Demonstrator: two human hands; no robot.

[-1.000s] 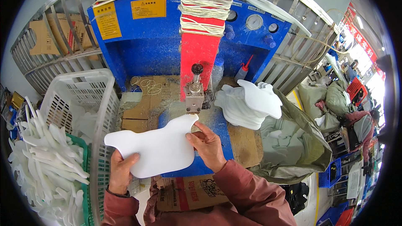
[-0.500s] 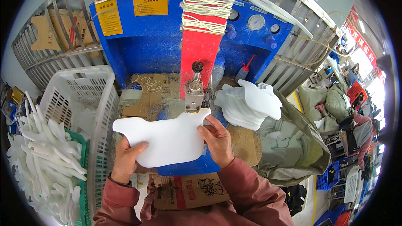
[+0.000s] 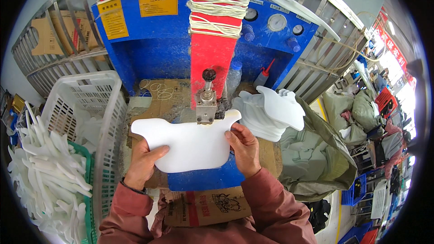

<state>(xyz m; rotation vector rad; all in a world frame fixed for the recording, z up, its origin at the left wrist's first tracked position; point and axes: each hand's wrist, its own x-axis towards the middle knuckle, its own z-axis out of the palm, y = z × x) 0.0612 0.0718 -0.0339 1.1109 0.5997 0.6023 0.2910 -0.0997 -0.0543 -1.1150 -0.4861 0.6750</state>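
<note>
A flat white shaped foam-like sheet (image 3: 190,147) is held level in front of me by both hands. My left hand (image 3: 143,162) grips its left side, thumb on top and fingers underneath. My right hand (image 3: 244,149) pinches the right edge between thumb and fingers. The sheet's far edge meets the metal head (image 3: 206,108) of a machine with a red arm (image 3: 212,54); whether they touch I cannot tell. Under the sheet lies a blue work plate (image 3: 208,180). Right of the head, a stack of similar white sheets (image 3: 271,113) rests on the table.
A white plastic basket (image 3: 118,122) stands at left, beside a heap of white offcut strips (image 3: 45,176). An open green sack (image 3: 339,171) holding white pieces is at right. Behind is the blue machine frame (image 3: 158,54) with gauges. A red-tipped bottle (image 3: 261,80) stands inside it.
Both hands have shifted the white sheet to the right and slightly away from me, so the machine head now meets its far edge nearer the middle.
</note>
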